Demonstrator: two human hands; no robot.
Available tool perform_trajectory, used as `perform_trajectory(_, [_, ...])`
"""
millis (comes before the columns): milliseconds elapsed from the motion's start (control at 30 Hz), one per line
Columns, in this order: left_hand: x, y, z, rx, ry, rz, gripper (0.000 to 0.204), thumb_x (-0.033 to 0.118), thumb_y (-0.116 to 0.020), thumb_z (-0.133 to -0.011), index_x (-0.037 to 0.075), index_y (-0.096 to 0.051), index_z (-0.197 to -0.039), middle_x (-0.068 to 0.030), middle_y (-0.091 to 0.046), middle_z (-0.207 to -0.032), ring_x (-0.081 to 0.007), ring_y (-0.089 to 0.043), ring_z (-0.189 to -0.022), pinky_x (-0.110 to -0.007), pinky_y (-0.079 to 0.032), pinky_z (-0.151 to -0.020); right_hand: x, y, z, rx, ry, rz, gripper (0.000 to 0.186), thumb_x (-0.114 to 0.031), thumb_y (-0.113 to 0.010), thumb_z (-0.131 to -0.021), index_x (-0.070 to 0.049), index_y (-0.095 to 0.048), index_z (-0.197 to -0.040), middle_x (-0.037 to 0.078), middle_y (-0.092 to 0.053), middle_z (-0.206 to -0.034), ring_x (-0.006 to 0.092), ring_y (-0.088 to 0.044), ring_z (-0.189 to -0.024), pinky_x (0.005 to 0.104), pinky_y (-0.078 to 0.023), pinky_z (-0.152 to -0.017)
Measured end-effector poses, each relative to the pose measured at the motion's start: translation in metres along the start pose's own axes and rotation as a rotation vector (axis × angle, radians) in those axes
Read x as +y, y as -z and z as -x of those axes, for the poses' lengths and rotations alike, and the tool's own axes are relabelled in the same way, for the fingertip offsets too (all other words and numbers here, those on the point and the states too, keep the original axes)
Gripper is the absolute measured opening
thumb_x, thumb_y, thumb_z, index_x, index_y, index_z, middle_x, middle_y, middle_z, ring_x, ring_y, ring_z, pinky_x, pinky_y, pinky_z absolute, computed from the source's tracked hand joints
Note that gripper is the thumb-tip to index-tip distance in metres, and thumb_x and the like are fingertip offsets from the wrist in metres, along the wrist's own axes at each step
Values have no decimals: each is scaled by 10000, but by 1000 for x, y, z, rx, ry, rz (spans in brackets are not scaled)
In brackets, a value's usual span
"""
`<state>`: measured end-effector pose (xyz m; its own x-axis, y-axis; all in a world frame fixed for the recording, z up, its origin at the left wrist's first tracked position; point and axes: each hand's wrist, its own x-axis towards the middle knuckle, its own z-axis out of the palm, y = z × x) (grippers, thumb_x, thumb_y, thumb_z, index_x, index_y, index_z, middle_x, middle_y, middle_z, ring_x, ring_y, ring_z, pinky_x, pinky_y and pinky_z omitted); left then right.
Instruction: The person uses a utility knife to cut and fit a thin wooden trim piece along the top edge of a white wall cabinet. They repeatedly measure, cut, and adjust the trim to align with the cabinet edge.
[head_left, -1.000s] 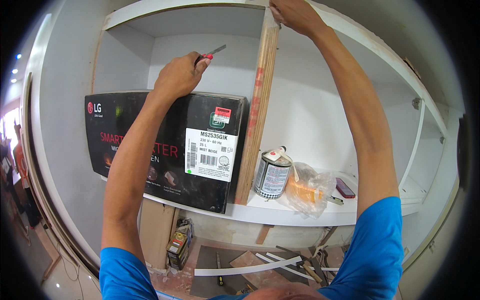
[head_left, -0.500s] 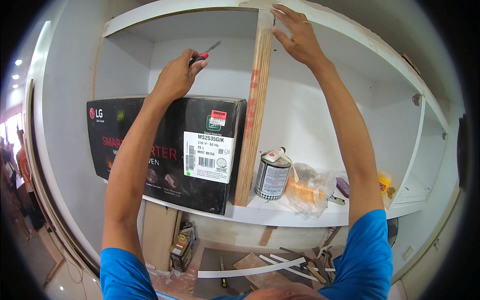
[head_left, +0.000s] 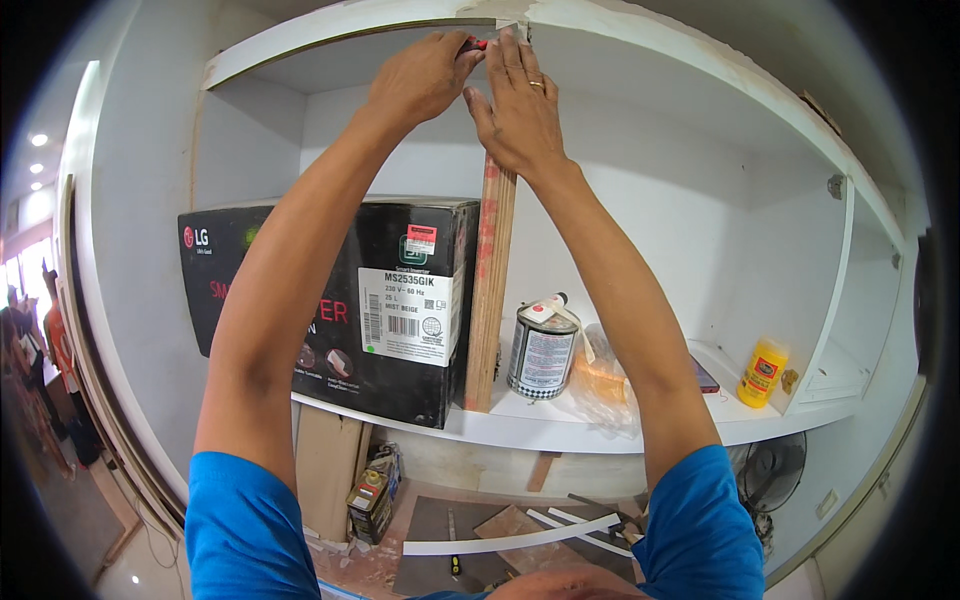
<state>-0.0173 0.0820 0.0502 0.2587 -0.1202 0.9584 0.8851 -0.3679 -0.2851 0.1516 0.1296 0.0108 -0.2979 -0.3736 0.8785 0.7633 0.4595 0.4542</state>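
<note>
Near the top of a wooden upright [head_left: 490, 270], my left hand [head_left: 418, 82] is closed on a utility knife [head_left: 476, 44] with a red and black handle. Its narrow metal blade is hidden now. Close beside it, my right hand [head_left: 522, 115] lies with fingers stretched out flat against the upright's top end, where it meets the white top rail [head_left: 640, 30] of the cabinet. A ring shows on one finger. The exact spot that the blade touches cannot be made out behind the fingers.
Left of the upright stands a large black oven carton [head_left: 415, 385]. On the white shelf are a paint can [head_left: 541, 355], a crumpled plastic bag [head_left: 605, 390] and a yellow bottle [head_left: 763, 373]. Below lie white strips [head_left: 510, 540], a tin [head_left: 371, 505] and a fan [head_left: 775, 470].
My left hand has risen to the right with the knife, up to the upright's top. My right hand has shifted left and slightly down, next to it. The view has shifted slightly.
</note>
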Motion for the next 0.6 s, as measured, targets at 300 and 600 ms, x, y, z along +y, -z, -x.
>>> perform_trajectory(300, [-6,-11,-5,-28,-21,-75,389,459,-485,-1057,161,-653,-1244,-145,-698,-1095,-392,-678,-999,-517,-551,-824,-5,-4,-1,-24,-86,22,715,-339,-561,-970,28,-363,-1551,215,-289,-1661,353,-240,-1552,530,-282,-1181])
perform_trajectory(600, [-8,-4,-13,-90,-51,-95,397,468,-486,-1052,167,-662,-1243,-124,-713,-1116,-365,-679,-1039,-508,-551,-831,-9,-11,-6,2,-99,115,715,-332,-579,-943,30,-395,-1532,215,-314,-1650,375,-271,-1532,547,-324,-1145])
